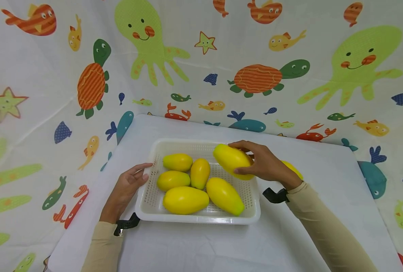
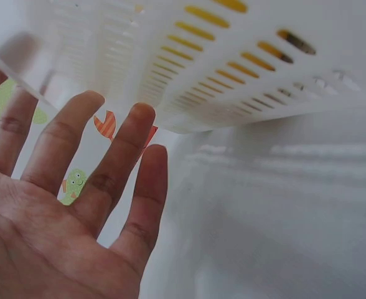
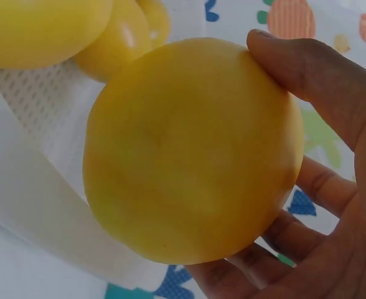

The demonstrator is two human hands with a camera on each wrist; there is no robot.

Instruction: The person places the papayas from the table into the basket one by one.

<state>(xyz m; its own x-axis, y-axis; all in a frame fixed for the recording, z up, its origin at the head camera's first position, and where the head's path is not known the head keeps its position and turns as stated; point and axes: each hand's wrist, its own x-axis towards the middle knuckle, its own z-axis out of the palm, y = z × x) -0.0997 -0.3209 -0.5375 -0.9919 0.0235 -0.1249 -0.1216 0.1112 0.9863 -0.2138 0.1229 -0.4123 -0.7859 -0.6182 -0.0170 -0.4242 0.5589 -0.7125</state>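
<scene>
A large yellow papaya is gripped by my right hand, above the right side of the white basket. In the right wrist view the held papaya shows end-on, thumb on one side and fingers on the other. Several yellow papayas, some smaller, lie in the basket's left and middle. At the basket's left rim, my left hand touches the edge with its fingertips. In the left wrist view the left hand's fingers are spread and fairly straight beside the slotted wall.
Another yellow fruit lies on the white-covered table, partly hidden behind my right wrist. A sea-animal printed cloth hangs behind and beside the table. Black straps circle both wrists.
</scene>
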